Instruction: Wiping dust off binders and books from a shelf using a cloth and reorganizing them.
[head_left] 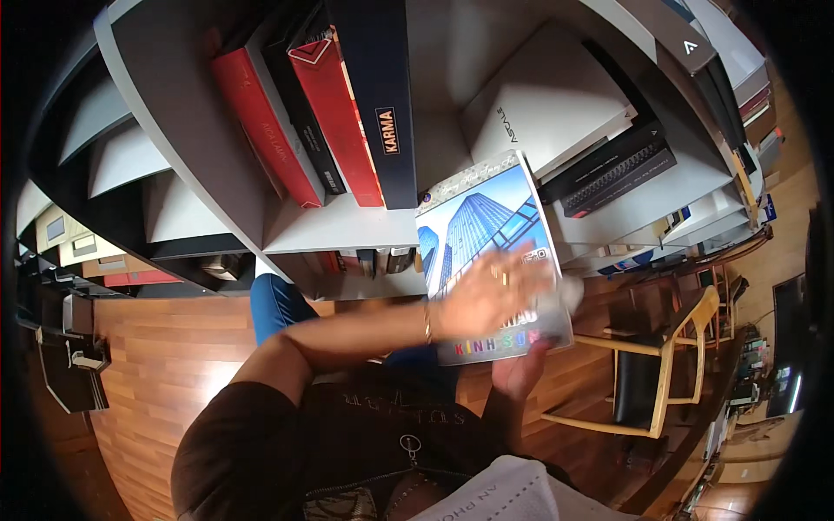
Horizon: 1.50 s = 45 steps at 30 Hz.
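A thin catalogue [479,233] stands tilted in front of the shelf. Its cover shows blue glass towers, with a grey band and coloured lettering at the bottom. My right hand [519,372] grips its lower right corner from below, with the other fingers hidden behind it. Across the front of the cover lies my left hand [497,293], a ring on one finger and a bracelet at the wrist. Motion smears its fingers. A small whitish blur [569,293] shows beside the fingertips, too indistinct to name.
Red binders [271,130] and a tall dark binder [380,113] stand on the shelf [326,227]. To their right lean a large grey box [547,95] and a black box [617,174]. A wooden chair [669,365] with a black seat stands on the right.
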Available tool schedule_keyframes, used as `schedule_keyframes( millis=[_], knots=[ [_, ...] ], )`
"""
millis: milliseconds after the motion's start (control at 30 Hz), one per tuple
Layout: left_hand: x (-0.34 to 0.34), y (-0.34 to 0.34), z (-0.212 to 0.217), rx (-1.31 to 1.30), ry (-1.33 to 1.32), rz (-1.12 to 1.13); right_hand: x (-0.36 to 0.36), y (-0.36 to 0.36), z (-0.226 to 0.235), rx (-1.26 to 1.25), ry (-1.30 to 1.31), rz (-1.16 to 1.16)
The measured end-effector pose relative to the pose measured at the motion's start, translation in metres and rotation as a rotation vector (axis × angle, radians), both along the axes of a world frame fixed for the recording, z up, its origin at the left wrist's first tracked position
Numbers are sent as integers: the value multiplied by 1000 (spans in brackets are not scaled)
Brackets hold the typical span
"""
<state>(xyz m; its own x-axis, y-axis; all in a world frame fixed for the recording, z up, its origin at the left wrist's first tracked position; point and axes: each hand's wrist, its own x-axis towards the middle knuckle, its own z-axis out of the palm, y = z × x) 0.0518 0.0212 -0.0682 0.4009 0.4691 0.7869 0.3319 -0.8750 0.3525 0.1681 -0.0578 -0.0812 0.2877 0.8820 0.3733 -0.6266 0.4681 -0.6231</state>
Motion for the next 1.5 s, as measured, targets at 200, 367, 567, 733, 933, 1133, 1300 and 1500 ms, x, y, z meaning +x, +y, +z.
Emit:
schedule_keyframes(
  millis=[200, 367, 567, 733, 933, 1133, 1300, 1500],
  knots=[
    [-29, 121, -15, -244, -29, 556, -9, -13, 5, -148, -109, 48],
    [-33, 93, -32, -275, -68, 380, -3, -7, 1, -167, -14, 54],
    [-22, -46, -25, -282, 162, 52, 9, -12, -4, -279, -37, 69],
    [-44, 37, -26, -149, 239, 261, 11, -16, -1, -340, -91, 109],
    [-56, 54, -51, -189, 70, 445, 23, -19, -20, -508, -59, 219],
    [-40, -60, -51, -184, 144, 23, 38, -18, -26, -525, -83, 271],
    [-52, -11, -47, -43, 219, 159, 39, -18, -25, -498, -148, 223],
    [-55, 27, -36, -235, -24, 403, 36, -17, -25, -544, -165, 177]
  ],
)
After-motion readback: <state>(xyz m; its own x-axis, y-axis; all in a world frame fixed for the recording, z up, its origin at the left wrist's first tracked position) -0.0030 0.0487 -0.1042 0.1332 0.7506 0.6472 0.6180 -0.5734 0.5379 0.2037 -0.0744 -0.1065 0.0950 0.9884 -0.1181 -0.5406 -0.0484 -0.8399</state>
